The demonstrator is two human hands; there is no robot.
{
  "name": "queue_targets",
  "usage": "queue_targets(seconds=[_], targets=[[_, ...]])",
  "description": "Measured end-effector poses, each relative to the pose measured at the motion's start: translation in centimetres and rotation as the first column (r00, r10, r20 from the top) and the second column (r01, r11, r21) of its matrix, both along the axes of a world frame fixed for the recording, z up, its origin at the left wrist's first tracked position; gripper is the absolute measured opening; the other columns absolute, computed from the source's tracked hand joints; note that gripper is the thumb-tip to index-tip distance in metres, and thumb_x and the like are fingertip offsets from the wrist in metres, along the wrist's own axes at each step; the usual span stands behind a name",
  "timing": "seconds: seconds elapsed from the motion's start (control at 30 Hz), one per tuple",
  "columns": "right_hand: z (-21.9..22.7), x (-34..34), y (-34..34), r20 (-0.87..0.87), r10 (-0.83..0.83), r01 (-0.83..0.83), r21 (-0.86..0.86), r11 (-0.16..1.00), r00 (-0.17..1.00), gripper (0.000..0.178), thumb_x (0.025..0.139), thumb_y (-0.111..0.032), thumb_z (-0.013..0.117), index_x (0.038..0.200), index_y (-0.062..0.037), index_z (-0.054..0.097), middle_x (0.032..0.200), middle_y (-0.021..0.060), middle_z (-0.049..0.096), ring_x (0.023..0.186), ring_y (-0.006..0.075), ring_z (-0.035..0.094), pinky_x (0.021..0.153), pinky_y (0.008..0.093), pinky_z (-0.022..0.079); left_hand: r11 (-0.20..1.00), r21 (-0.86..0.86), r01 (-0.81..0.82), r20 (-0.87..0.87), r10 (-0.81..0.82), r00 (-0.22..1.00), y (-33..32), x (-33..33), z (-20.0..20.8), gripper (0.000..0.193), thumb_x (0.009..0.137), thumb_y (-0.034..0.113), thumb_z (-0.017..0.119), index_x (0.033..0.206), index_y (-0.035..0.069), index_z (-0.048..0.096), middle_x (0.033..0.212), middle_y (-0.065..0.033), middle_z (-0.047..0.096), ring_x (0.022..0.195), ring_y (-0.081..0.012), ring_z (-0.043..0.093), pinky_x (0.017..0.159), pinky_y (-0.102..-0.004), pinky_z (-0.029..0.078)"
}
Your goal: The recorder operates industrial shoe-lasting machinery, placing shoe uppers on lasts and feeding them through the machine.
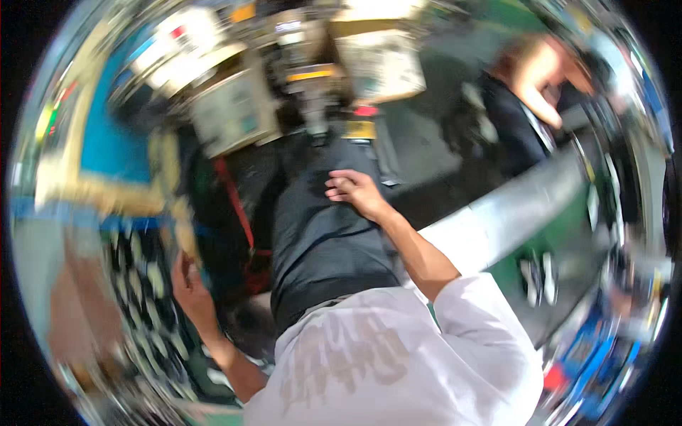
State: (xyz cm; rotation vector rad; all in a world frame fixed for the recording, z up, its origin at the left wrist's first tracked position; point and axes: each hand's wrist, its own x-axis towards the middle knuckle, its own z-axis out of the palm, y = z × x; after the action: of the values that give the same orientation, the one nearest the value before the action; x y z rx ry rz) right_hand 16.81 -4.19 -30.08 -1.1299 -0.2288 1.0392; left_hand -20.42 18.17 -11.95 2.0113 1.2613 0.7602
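Note:
My right hand [359,194] is above my lap, over my dark trousers [327,248]. Its fingers curl in toward the thumb, and I see nothing in them. To the left, my left hand [190,285] reaches out low at my side, smeared by motion, so its fingers cannot be made out. Beside it are rows of pale oblong pieces [142,291] on a dark surface. A red strap-like strip [234,202] runs down between my left hand and my legs.
Blurred machinery [309,78] stands ahead, with pale boxes [380,67] beside it. A blue panel in a tan frame [117,135] is at far left. A long pale metal surface [504,213] runs along the right. Beyond it a person [529,92] bends over.

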Motion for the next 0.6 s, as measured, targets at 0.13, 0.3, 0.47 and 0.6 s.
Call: queue_targets(seconds=[0.13, 0.3, 0.47, 0.6], targets=[[0.7, 1.7, -14.3, 0.555, -0.254, 0.470, -0.290, 0.833, 0.792, 0.041, 0.106, -0.022, 0.068, 0.138, 0.0032, 0.069, 0.108, 0.0154, 0.081, 0.098, 0.0210, 0.078, 0.088, 0.0354, 0.061, 0.683, 0.015, 0.731, 0.082, -0.729, 0.679, -5.7, 19.9, -3.2, 0.035, 0.107, 0.003, 0.059, 0.141, -0.001, 0.067, 0.132, -0.0164, 0.072, 0.119, -0.0278, 0.071, 0.105, -0.0381, 0.054], [-2.1, -8.5, -38.1, 0.670, -0.572, 0.859, -0.494, 0.131, 0.473, 0.041, 0.101, -0.019, 0.062, 0.134, 0.0034, 0.072, 0.112, 0.0196, 0.082, 0.104, 0.0279, 0.079, 0.096, 0.0393, 0.060, -0.092, -0.160, 0.983, 0.262, -0.964, -0.048, -19.4, 29.7, -7.1, 0.035, 0.103, 0.000, 0.060, 0.137, -0.001, 0.068, 0.125, -0.0227, 0.071, 0.114, -0.0363, 0.073, 0.099, -0.0419, 0.057], [-7.5, -28.9, -54.3, 0.579, -0.458, 0.395, -0.807, -0.440, 0.674, 0.055, 0.097, -0.027, 0.065, 0.144, 0.0001, 0.066, 0.144, 0.0260, 0.069, 0.135, 0.0422, 0.065, 0.115, 0.0481, 0.052, -0.249, -0.147, 0.957, -0.233, -0.932, -0.279, -25.0, 29.7, -17.2, 0.031, 0.103, 0.008, 0.064, 0.132, -0.001, 0.070, 0.119, -0.0233, 0.074, 0.112, -0.0420, 0.071, 0.098, -0.0465, 0.058], [-12.0, -40.4, -55.9, 0.228, -0.705, -0.092, -0.918, -0.385, 0.672, 0.052, 0.106, -0.039, 0.059, 0.148, -0.0090, 0.063, 0.146, 0.0152, 0.069, 0.139, 0.0401, 0.063, 0.117, 0.0489, 0.050, -0.094, -0.212, 0.973, 0.008, -0.995, -0.095, -24.3, 29.8, -17.3, 0.029, 0.104, 0.006, 0.062, 0.129, -0.003, 0.072, 0.119, -0.0221, 0.075, 0.113, -0.0393, 0.073, 0.098, -0.0452, 0.059]])
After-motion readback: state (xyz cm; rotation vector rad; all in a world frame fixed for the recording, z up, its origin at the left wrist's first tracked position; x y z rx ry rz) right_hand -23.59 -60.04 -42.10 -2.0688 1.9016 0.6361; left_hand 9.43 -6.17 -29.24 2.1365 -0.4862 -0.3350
